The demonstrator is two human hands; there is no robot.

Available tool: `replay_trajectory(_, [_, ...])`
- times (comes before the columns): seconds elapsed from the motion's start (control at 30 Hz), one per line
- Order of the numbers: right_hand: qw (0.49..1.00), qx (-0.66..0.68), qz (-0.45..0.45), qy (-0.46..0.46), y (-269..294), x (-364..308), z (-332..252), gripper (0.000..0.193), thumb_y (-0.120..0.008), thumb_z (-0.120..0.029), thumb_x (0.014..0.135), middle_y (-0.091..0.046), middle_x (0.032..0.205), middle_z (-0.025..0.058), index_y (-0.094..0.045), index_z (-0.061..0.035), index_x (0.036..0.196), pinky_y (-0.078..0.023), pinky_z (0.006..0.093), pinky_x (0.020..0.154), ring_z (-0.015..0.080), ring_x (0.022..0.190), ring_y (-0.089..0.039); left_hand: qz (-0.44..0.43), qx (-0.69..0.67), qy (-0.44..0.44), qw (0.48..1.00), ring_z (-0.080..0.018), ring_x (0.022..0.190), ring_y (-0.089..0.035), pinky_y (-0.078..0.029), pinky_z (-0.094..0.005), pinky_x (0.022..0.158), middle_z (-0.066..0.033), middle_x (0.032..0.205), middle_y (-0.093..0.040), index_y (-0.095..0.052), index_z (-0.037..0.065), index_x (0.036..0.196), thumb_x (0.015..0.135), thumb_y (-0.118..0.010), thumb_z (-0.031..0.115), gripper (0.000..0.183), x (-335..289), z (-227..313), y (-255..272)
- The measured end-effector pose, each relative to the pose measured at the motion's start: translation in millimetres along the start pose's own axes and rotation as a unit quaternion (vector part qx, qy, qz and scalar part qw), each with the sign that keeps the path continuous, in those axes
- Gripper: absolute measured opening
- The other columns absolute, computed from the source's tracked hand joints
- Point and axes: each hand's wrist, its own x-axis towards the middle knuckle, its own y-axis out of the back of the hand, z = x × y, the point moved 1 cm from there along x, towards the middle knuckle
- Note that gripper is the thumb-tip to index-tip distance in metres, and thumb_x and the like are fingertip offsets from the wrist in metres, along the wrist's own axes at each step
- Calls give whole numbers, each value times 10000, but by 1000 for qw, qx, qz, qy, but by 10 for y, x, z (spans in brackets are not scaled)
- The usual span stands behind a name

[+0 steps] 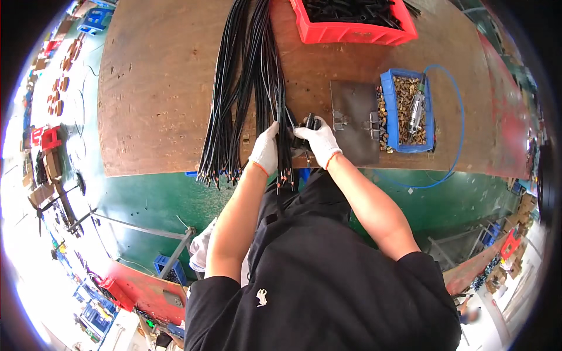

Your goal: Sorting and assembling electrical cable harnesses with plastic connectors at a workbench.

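Seemingly positioning black parts (311, 121) gripped in the right hand (322, 144), half-curling the left hand (266, 153), unclear whether gripping cables (247, 64), probably needing steady aligning next.

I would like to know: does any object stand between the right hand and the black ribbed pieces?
Nothing visible does: the white-gloved right hand is closed on the black ribbed pieces, just right of the black cables.
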Motion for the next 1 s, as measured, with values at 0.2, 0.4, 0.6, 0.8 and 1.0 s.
replay_trajectory(0.2, [994,43,-96,-34,275,-197,5,289,-866,-135,842,-672,905,-4,-688,-83,1064,-558,315,725,131,808,-660,42,87,20,995,-231,797,-721,-612,-405,697,-80,994,-729,-665,79,1158,1019,-757,286,266,94,22,188])
replay_trajectory(0.4, [992,38,-103,-57,572,-554,77,280,-849,-95,847,-683,927,-9,-690,-87,1076,-561,305,777,128,835,-672,14,91,49,995,-173,727,-700,-579,-331,645,-24,889,-715,-691,107,1074,958,-819,204,198,132,39,109])
replay_trajectory(0.6, [983,43,-162,-69,726,-603,141,287,-836,-69,849,-708,938,8,-696,-50,1100,-549,293,805,122,833,-661,-25,127,82,988,-154,703,-682,-566,-318,626,-21,895,-724,-742,119,1097,947,-813,174,174,255,5,-28])
replay_trajectory(0.8, [993,-15,-103,-64,797,-485,302,293,-821,-95,839,-725,917,24,-712,-38,1105,-554,318,798,136,827,-672,79,226,18,971,-191,742,-703,-576,-329,657,-68,952,-757,-755,70,1114,908,-818,153,232,318,-147,-169])
replay_trajectory(1.0, [954,-297,26,29,707,-324,509,359,-767,-108,824,-755,949,71,-704,3,1159,-576,353,801,192,844,-712,189,254,-52,947,-216,670,-698,-557,-364,615,-113,851,-736,-713,16,984,809,-785,15,189,514,-379,-316])
